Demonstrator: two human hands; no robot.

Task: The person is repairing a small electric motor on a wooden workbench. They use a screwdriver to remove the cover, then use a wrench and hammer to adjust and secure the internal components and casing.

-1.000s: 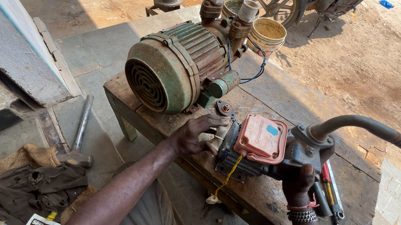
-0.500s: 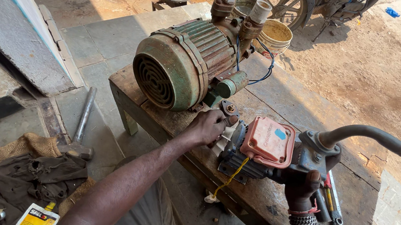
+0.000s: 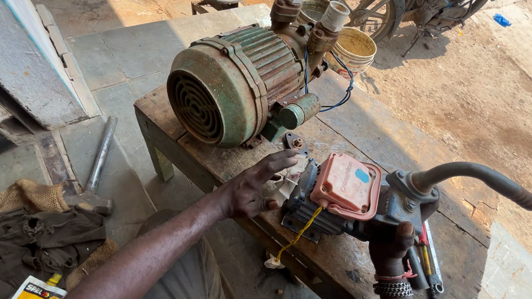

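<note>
A small grey pump motor (image 3: pixel 332 209) with a salmon-pink terminal cover (image 3: pixel 346 186) lies on the worn wooden surface (image 3: pixel 225 158), just in front of a much larger green motor (image 3: pixel 233 83) that stands toward the back of it. The left hand (image 3: pixel 255 188) rests against the near end of the small motor, fingers spread and only loosely curled, thumb tucked below; it presses on the housing rather than closing round anything. The right hand (image 3: pixel 395 239) is wrapped from underneath around the pump body at the base of a curved dark pipe (image 3: pixel 474 178), which arches up and away to the right; the thumb shows on top and the grip is closed. A yellow wire (image 3: pixel 296 235) hangs from the small motor over the front edge of the surface. Pliers and a screwdriver (image 3: pixel 428 265) lie on the surface beside the right wrist. On the floor to the left sit a hammer (image 3: pixel 98 165) and a heap of dark cloth (image 3: pixel 33 237).

Compared with half a second ago, the left hand has opened out, its fingers now stretched toward the small flange (image 3: pixel 294 142) by the green motor, while the right hand keeps the same hold. The small motor sits much as before.
</note>
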